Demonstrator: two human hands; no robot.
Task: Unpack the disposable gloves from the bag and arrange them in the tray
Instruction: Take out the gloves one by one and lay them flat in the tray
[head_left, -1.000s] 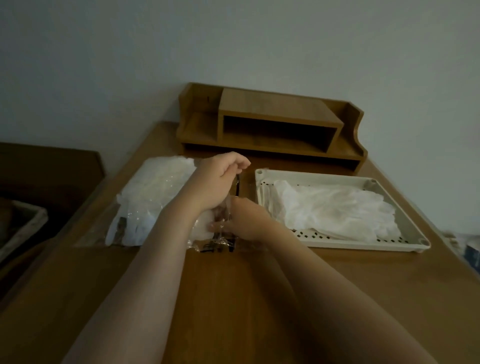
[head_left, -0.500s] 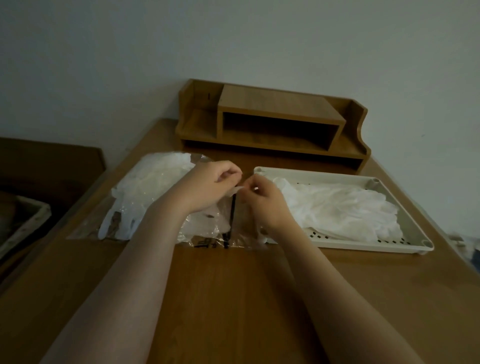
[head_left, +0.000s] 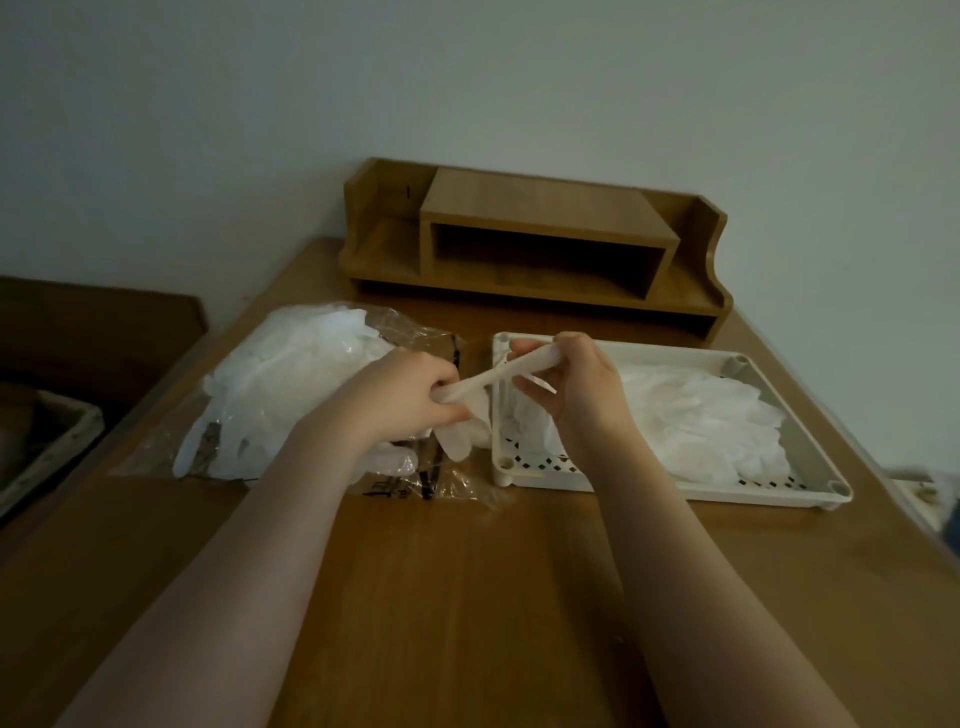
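Note:
A clear plastic bag full of white disposable gloves lies on the wooden desk at the left. To its right stands a cream perforated tray holding a loose heap of white gloves. Between bag and tray, a single white glove is stretched in the air. My left hand pinches its lower end above the bag's mouth. My right hand grips its upper end over the tray's left edge. The glove's fingers dangle below my left hand.
A wooden desk organiser sits against the wall behind the bag and tray. The desk top runs toward me between my forearms. A dark piece of furniture with a pale basket is off the desk's left side.
Both hands have lifted from the bag's mouth and drawn apart, pulling one glove out and stretching it between them. My right hand has moved right, over the tray's edge.

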